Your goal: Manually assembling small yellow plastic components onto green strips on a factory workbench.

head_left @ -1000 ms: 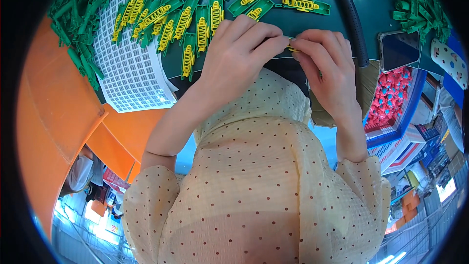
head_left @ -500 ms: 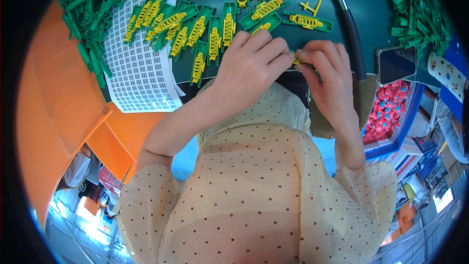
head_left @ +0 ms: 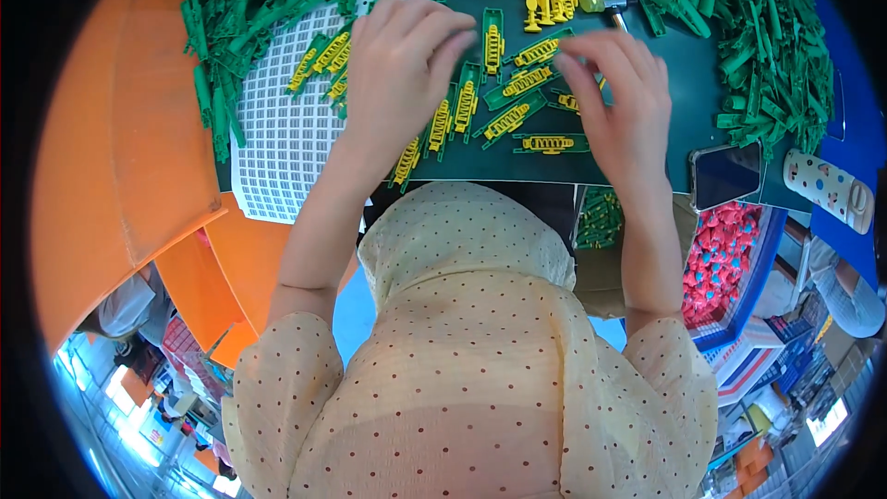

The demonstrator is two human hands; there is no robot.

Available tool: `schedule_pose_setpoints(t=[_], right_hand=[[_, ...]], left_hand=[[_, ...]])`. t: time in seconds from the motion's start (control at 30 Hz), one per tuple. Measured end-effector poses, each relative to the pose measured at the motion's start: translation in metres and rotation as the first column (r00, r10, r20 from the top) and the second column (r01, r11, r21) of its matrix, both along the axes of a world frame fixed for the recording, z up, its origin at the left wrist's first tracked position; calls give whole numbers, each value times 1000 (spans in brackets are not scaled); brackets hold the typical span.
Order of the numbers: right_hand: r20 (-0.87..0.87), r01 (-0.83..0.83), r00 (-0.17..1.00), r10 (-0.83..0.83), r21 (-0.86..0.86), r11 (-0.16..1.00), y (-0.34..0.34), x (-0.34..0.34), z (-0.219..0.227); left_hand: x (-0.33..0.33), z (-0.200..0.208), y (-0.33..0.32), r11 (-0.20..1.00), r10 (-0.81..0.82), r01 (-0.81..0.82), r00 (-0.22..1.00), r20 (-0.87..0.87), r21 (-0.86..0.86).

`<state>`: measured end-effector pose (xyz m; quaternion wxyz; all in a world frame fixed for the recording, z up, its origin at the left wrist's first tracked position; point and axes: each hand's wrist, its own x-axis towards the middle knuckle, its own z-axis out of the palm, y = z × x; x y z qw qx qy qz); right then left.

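Note:
Several narrow green plastic holders with yellow ribbed pieces in them lie across the dark green tabletop [head_left: 684, 74]. One such green holder with a yellow piece [head_left: 550, 143] rests near the front edge, between my hands and apart from both. My left hand [head_left: 397, 74] is raised over the left group of holders, thumb and forefinger curved apart, nothing visible between them. Over the right-hand holders, my right hand [head_left: 624, 88] has its thumb and forefinger apart beside a yellow-filled holder [head_left: 540, 51]. It partly covers another holder and a thin yellow part.
Green plastic parts heap up at the left [head_left: 263, 18] and right [head_left: 776, 55]. White printed sheets [head_left: 286, 139] lie at left. Loose yellow pieces [head_left: 554, 0] and a hammer [head_left: 610, 0] are at the back. A phone [head_left: 727, 174] lies near the right front; a bin of pink pieces [head_left: 721, 259] stands below.
My hands have parted from their joined position at the front edge and moved farther over the table. A filled holder now lies where they worked. The view has shifted, showing more of the table's back.

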<state>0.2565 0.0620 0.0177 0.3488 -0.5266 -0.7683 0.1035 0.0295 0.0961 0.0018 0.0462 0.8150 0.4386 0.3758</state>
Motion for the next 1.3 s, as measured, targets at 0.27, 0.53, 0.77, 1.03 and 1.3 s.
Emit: schedule_pose_setpoints(t=[0.27,0.53,0.77,1.03,1.3], right_hand=[[449,-104,891,65,64,992,62,-18,-29],[444,-237,879,175,88,968,78,-14,-28],[365,-294,892,266,21,956,83,-7,-36],[89,-217,970,226,-99,971,78,-5,-9],[-577,-111,813,-76,-282,953,26,32,-7]], left_hand=[[-60,1,27,955,295,-278,921,-254,101],[-59,-13,45,997,71,-75,932,-356,1],[-58,-4,49,999,31,-24,925,-379,21],[-33,22,9,998,-69,70,996,-60,8],[41,5,-87,863,-475,453,879,-53,-225]])
